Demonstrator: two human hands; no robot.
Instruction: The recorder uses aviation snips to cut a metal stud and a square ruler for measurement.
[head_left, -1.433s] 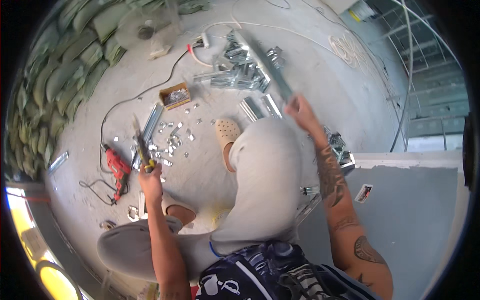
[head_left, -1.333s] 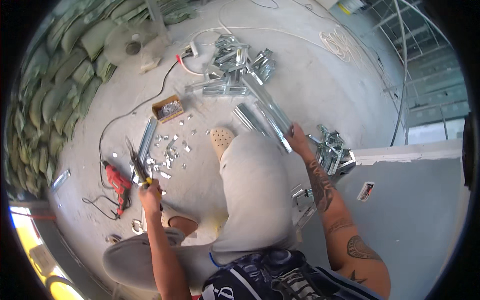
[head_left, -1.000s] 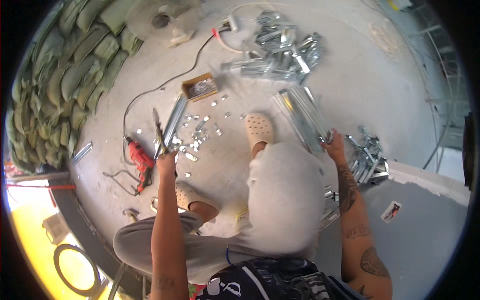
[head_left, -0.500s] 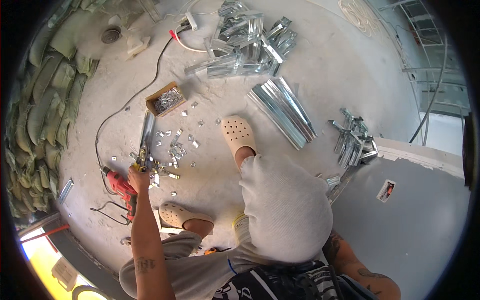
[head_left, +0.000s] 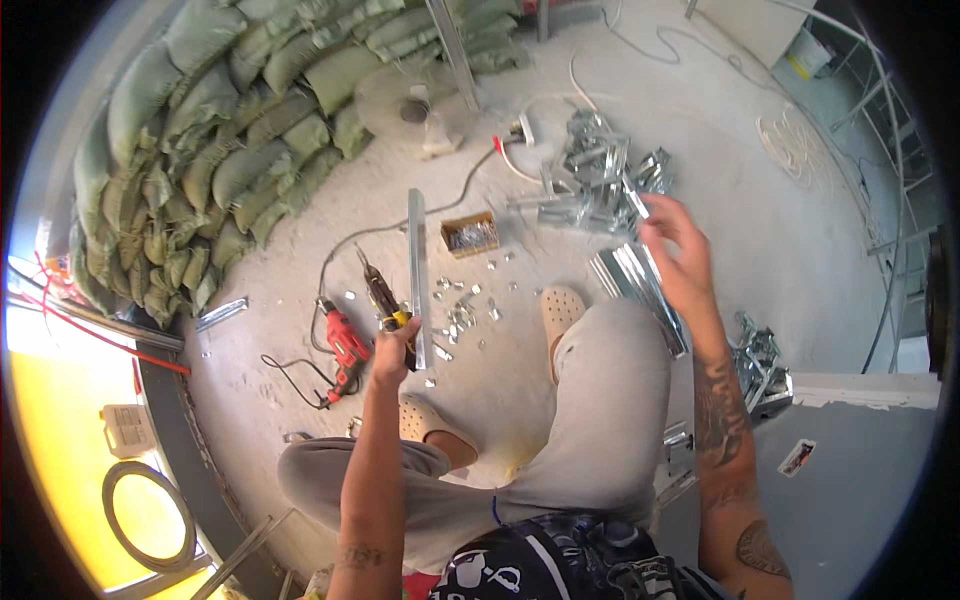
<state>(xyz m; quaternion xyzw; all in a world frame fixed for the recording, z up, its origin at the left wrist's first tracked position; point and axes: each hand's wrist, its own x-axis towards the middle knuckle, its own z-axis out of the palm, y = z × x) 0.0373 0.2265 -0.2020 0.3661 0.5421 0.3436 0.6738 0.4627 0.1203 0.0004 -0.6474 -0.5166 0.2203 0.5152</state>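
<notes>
My left hand [head_left: 393,352] is closed around the yellow-and-black handles of a pair of tin snips [head_left: 376,286], whose jaws point away from me. A long silvery metal channel [head_left: 416,250] stretches away alongside the snips, its near end at my fingers; whether they grip it too, I cannot tell. My right hand [head_left: 680,255] is raised over the bundle of long metal channels [head_left: 640,292], fingers bent and apart from the thumb, with nothing visible in it. Just beyond its fingertips lies a heap of cut metal pieces [head_left: 590,180]. A red corded drill [head_left: 346,343] rests left of my left hand.
A cardboard box of small metal fasteners [head_left: 470,235] sits ahead, with small metal clips [head_left: 462,312] scattered nearer me. Stacked green sacks [head_left: 230,130] line the left. Another metal pile [head_left: 760,355] lies right, beside a grey panel [head_left: 850,490]. A dark cord [head_left: 400,215] crosses the floor.
My view has turned left, showing more sacks. My right hand has come up into view over the metal bundle. The left hand still holds the snips, and the channel beside them shows more fully.
</notes>
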